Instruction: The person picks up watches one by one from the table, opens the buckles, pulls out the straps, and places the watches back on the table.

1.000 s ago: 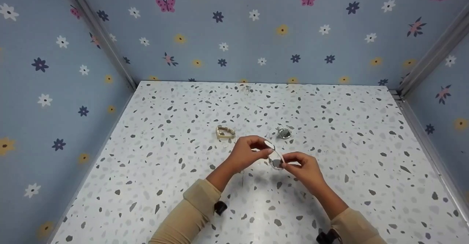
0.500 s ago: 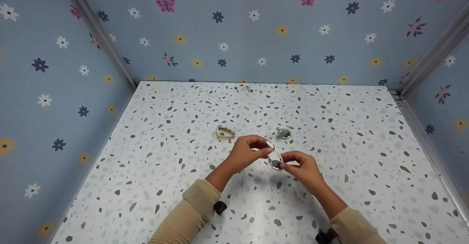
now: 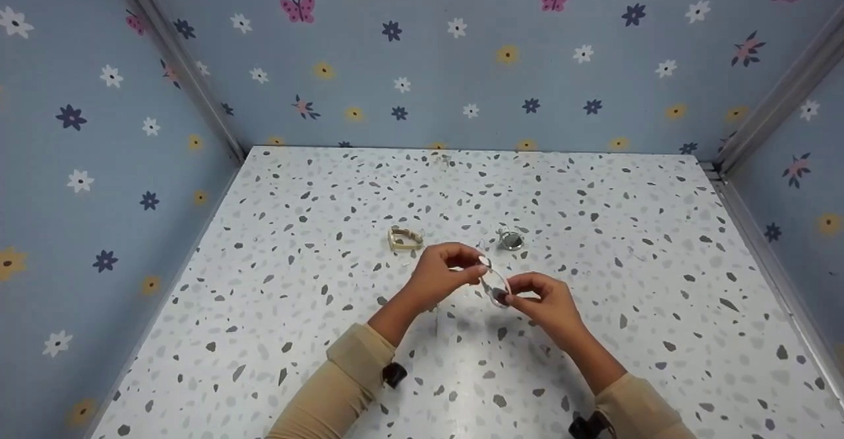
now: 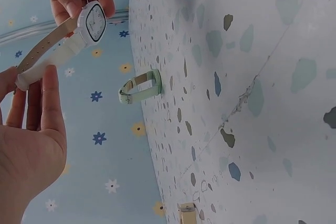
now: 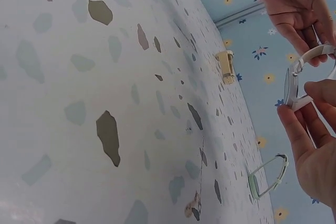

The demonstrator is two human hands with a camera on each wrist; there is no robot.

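Both hands hold up a white wristwatch (image 3: 496,296) above the speckled table. My left hand (image 3: 443,275) pinches the end of its strap between thumb and fingers. On the other side, my right hand (image 3: 548,302) grips the watch by its case. The left wrist view shows the white dial (image 4: 95,23) and the strap looped back, light brown on its inner side. Beyond the hands, a pale green watch (image 3: 512,240) rests on the table with its strap closed in a loop. A beige-gold watch (image 3: 405,239) stands to its left, also looped.
The white table (image 3: 316,373) has grey and dark flecks. Blue panels with flowers and butterflies (image 3: 422,50) rise at the back and both sides, joined by metal posts (image 3: 191,63). A scratch (image 4: 244,98) marks the tabletop.
The white watch has tilted slightly between the hands, its strap loop turning a little. Both hands stay in nearly the same place; the two watches on the table have not moved.
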